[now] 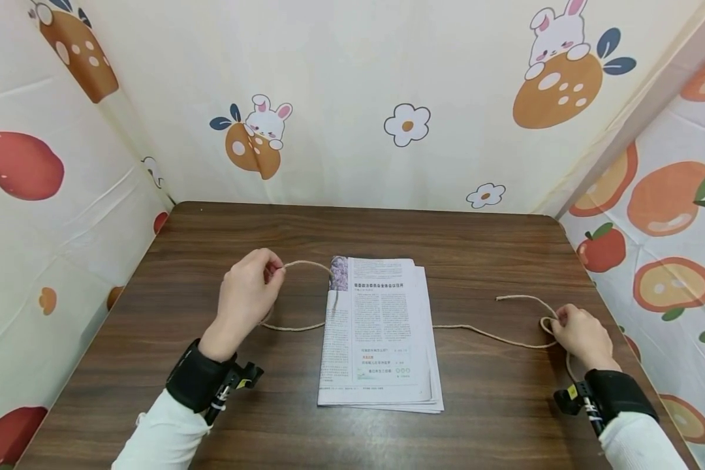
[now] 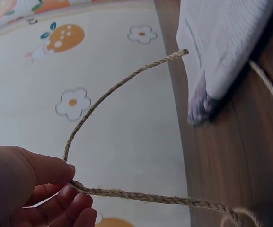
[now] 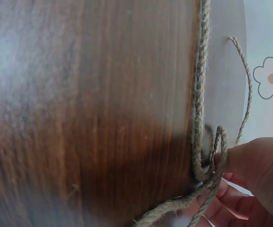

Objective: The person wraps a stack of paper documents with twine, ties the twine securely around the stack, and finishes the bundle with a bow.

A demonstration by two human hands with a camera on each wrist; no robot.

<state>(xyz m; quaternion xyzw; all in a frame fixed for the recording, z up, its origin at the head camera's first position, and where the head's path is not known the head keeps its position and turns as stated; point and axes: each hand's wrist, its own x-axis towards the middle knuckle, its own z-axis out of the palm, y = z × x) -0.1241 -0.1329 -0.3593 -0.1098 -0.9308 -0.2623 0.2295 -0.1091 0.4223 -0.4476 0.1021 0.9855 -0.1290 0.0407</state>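
Note:
A stack of folded newspapers lies at the middle of the table, and a beige twine rope passes beneath it, coming out on both sides. Left of the stack, my left hand pinches the rope between thumb and fingertips, raised above the table. In the left wrist view the loose end of the twine arcs from the fingertips toward the papers. Over at the right, my right hand pinches the rope where it bends into small loops. The right wrist view shows these loops at the thumb; some fingertips are hidden.
The brown wooden table has its right edge close to my right hand. Printed cloth walls stand behind the table and along both sides. A black strap with a small camera sits on each wrist.

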